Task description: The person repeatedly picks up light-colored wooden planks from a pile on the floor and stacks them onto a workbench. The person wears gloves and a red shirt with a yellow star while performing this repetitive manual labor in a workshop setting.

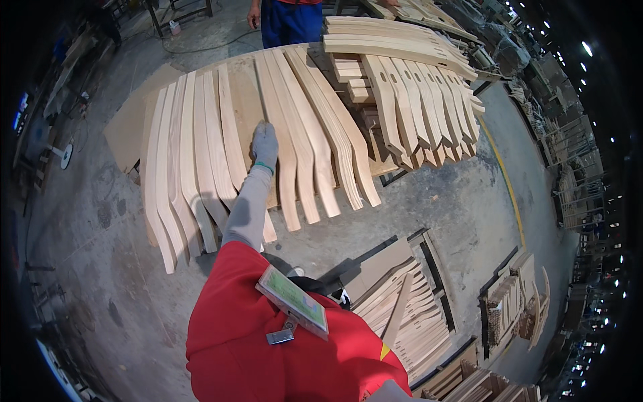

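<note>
Straight out at twelve o'clock, the wearer's left hand (pixel 265 142), gloved grey, seems closed around one thin dark rod (pixel 260 87); I can't see the right hand. Curved wooden slats (pixel 305 161) flank the glove on the table, roughly seven toward nine o'clock, five toward three. I'd expect them stiff, fairly light and smooth, best held mid-length. One co-worker (pixel 288 23) stands beyond.

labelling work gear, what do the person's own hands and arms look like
The left hand wears a grey glove with a green wrist band. A light grey sleeve emerges from a red upper sleeve. The right hand is out of view; only some grey sleeve shows.
</note>
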Available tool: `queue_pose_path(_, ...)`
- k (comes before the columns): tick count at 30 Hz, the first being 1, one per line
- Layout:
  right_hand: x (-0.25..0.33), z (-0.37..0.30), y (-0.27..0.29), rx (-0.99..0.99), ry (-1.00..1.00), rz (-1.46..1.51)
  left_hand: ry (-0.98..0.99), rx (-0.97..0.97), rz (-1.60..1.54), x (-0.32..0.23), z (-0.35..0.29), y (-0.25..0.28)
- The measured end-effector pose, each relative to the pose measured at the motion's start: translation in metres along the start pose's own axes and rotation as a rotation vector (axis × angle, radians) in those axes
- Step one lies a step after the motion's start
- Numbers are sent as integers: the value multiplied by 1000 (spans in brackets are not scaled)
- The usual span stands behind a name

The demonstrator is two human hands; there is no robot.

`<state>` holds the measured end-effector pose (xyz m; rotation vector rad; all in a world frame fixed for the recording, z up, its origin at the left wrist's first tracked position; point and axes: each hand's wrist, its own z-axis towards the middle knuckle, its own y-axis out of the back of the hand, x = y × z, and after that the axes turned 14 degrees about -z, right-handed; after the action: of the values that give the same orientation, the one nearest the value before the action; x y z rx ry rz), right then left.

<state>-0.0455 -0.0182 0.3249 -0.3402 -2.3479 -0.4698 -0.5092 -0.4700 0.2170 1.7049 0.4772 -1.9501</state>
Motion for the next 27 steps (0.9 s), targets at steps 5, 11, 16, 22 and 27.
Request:
queue_pose_path(5,4,-20,2,-43,-9,-45,111,167,-146,-8,-23,-30)
queue_pose_path(11,10,-29,21,81,84,-137,-46,482,103,-36,-35,-9)
queue_pose_path(16,8,9,47,291,142,-248,97,886,263,-66,-80,2)
queue_pose_path(22,110,-9,-36,501,150,-204,292,860,39,-66,-189,28)
queue_pose_path(27,175,13,-103,704,174,-289,362,1032,2,-79,-245,62)
